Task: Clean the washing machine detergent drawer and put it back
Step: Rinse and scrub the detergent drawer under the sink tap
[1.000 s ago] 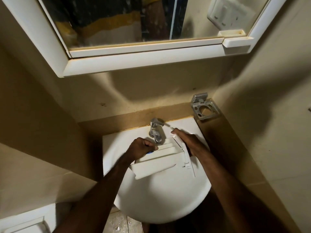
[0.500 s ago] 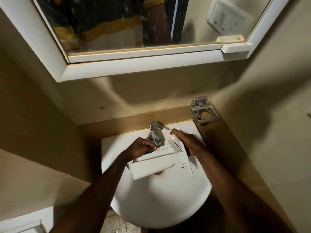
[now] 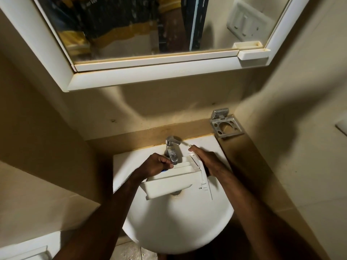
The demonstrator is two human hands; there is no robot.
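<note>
Detergent drawer (image 3: 169, 182), one white rectangular plastic tray with inner dividers, lies tilted across the bowl of the white ceramic washbasin (image 3: 180, 226), its open compartments turned toward the tap and its long front panel (image 3: 203, 177) standing on the right side.

Around it is a small washroom with plain beige walls (image 3: 281, 128) and a darker tan band running behind the basin. One white-framed mirror cabinet (image 3: 150, 76) hangs above, its glass reflecting a dark and yellow garment and one white switch plate. The single basin is fixed against the wall, and its drain shows just below the drawer's near edge. A strip of speckled floor tile (image 3: 129, 252) is visible beneath the basin.

One square metal wall holder (image 3: 226, 126) with a round opening and smaller holes is mounted at the right, well apart from the drawer. One chrome lever tap (image 3: 171, 149) stands at the back of the basin, with its spout over the drawer.

Two bare forearms reach in. The left hand (image 3: 155, 166) is curled into a fist at the drawer's back edge, gripping a small blue-tipped item (image 3: 164, 170) that is mostly hidden. The right hand (image 3: 204, 160) lies with fairly straight fingers along the outer side of the front panel, steadying it.
</note>
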